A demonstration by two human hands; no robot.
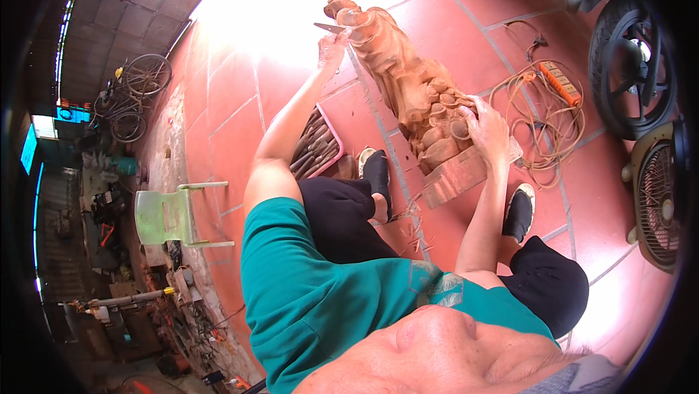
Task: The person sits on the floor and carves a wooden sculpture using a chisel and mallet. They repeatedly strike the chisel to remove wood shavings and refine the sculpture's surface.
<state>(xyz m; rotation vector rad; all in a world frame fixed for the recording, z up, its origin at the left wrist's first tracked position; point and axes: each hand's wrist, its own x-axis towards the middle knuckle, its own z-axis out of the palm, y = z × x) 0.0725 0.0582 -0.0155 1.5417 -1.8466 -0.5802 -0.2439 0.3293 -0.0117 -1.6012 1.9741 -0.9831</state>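
A carved wooden statue (404,66) leans across the tiled floor in front of me, its block-like base (455,179) between my feet. Its narrow top points away from me. My left hand (333,50) is closed near the upper end of the carving, gripping a thin, dark, pointed blade (330,28) whose tip sticks out to the left. The handle is hidden by the fingers. Lower down, my right hand (488,130) grips the rounded carved forms just above the base, its thumb and fingers curled on the wood.
A pink tray (338,136) of several long-handled carving tools lies by my left leg. To the right are an orange power strip (560,84) with a tangled cord (557,139), a vehicle wheel (632,66) and a fan (659,201). A green chair (162,217) stands left. Wood shavings lie between my feet.
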